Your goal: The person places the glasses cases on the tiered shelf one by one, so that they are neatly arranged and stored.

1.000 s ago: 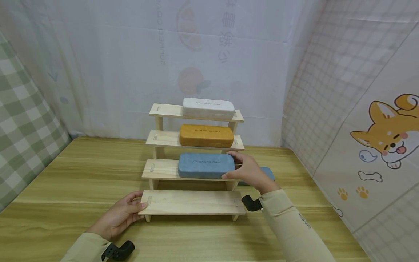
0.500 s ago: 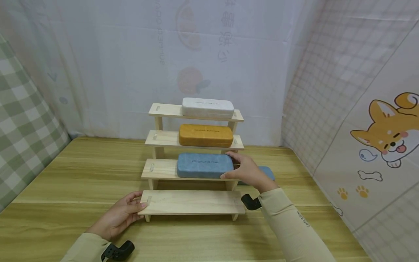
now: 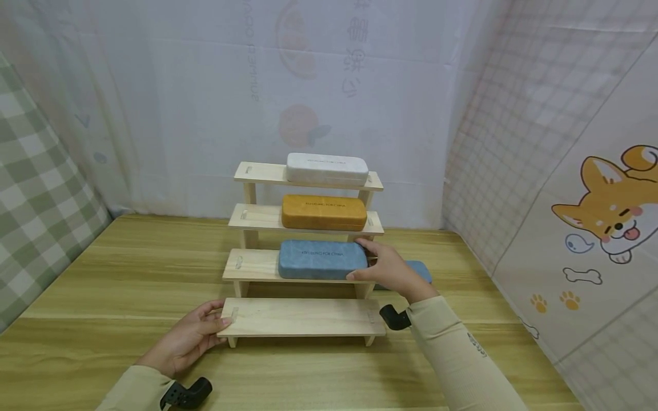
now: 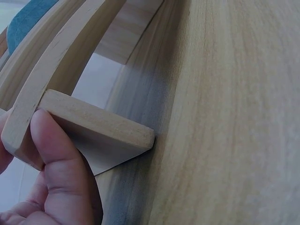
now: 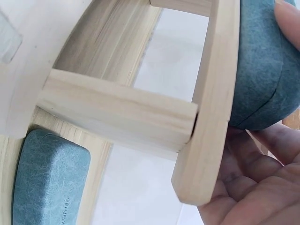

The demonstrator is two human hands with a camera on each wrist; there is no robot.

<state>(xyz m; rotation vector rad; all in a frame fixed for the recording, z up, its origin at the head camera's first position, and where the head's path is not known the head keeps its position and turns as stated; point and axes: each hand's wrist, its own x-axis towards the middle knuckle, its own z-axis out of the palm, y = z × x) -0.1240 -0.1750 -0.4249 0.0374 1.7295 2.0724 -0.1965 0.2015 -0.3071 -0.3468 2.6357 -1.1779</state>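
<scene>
A four-tier wooden display stand [image 3: 303, 319] stands on the table. My left hand [image 3: 189, 338] pinches the left end of its lowest shelf between thumb and fingers; the left wrist view shows the thumb [image 4: 58, 154] against the shelf's end. On the shelf above lies a blue glasses case [image 3: 323, 261], whose right end my right hand [image 3: 392, 272] grips, thumb in front and fingers behind. In the right wrist view, the fingers [image 5: 262, 180] reach around the shelf end under that case. Mustard [image 3: 324, 213] and white [image 3: 327, 170] glasses cases lie on the two upper shelves.
Another blue-green glasses case [image 5: 49, 180] lies on the wooden table [image 3: 128, 274] behind the stand's right side, partly hidden by the right hand in the head view. A pale cloth [image 3: 205, 114] hangs behind, with a checked cloth [image 3: 36, 200] at left and a printed one at right.
The blue case shifts very slightly left together with my right hand in the first half second, then stays put. My left hand keeps its hold on the lowest shelf.
</scene>
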